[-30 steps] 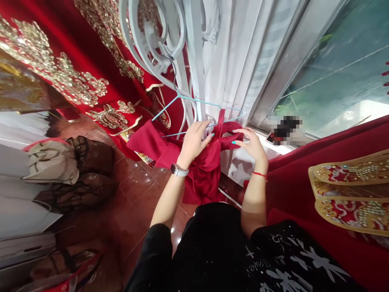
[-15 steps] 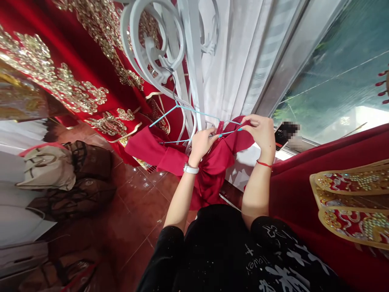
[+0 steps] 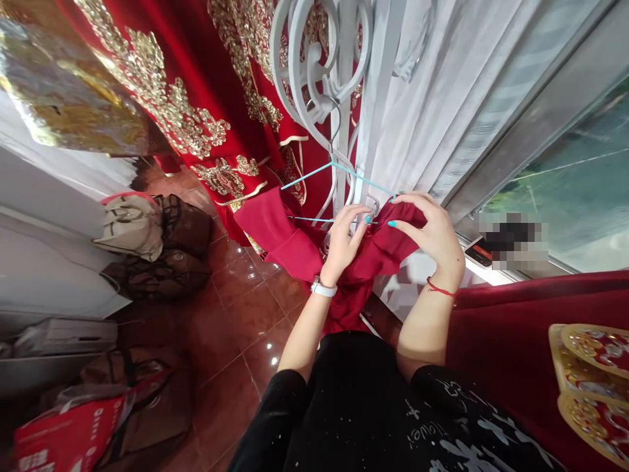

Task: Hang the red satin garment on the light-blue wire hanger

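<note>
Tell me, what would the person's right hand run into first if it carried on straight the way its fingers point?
Probably the red satin garment, which its fingertips already press on. Beyond that, the right hand points toward the light blue wire hanger and the left hand, though depth is hard to judge here.

Daylight comes in through the window at right, paling toward its lower edge. The tile floor shows small white glints at lower middle, and the gold embroidery sparkles at upper left. Shadows stay soft. Wide-angle distortion bends shapes toward the frame edges, and a pixelated patch obscures a spot at right.
</note>
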Available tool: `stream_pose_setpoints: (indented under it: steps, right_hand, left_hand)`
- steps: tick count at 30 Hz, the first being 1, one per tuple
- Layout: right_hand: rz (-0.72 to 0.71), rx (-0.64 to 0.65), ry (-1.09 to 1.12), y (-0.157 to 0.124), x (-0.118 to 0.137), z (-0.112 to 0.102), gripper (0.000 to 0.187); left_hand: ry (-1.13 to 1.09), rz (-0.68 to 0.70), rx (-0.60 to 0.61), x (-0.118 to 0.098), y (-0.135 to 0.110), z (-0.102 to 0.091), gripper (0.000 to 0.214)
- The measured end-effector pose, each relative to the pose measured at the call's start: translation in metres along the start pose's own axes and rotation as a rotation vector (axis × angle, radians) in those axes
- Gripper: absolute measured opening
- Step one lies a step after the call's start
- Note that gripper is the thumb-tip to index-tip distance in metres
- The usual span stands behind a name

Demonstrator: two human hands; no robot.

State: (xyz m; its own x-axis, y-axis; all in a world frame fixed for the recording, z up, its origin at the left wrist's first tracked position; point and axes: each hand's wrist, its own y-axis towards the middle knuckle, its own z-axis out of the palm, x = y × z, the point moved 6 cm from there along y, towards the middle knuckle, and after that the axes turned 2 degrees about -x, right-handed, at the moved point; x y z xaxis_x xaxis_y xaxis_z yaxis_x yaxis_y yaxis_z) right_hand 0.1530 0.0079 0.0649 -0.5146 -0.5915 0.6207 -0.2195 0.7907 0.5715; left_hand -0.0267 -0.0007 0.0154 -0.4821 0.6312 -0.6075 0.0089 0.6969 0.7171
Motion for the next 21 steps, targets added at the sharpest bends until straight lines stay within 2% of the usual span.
stream_pose_setpoints:
  steps: [2,7,8,9,12,15,18,21]
  right_hand:
    - [0.010,-0.019,-0.011,-0.002,-0.001,0.000,0.024]
    - [0.065,-0.178,-0.085,-0.004,0.001,0.010,0.019]
    - [0.075,-0.222,-0.105,-0.005,-0.001,0.015,0.020]
    - [0.087,-0.265,-0.121,-0.005,-0.003,0.020,0.021]
    - [0.140,-0.380,-0.143,-0.004,-0.013,0.040,0.019]
    - [0.209,-0.421,-0.186,-0.002,-0.019,0.056,0.020]
    - [0.244,-0.403,-0.242,-0.001,-0.018,0.060,0.025]
    - [0.215,-0.342,-0.269,-0.001,-0.014,0.050,0.033]
  left_hand:
    - [0.056,-0.013,-0.149,-0.001,-0.009,-0.032,0.020]
    - [0.372,-0.021,-0.560,0.010,-0.019,-0.133,0.016]
    - [0.445,-0.059,-0.567,0.017,-0.017,-0.147,0.025]
    - [0.505,-0.102,-0.524,0.024,-0.013,-0.156,0.036]
    - [0.632,-0.232,-0.310,0.043,0.002,-0.162,0.060]
    - [0.756,-0.339,-0.210,0.047,0.012,-0.155,0.070]
    - [0.831,-0.411,-0.174,0.043,0.017,-0.153,0.062]
    - [0.827,-0.447,-0.109,0.042,0.020,-0.160,0.050]
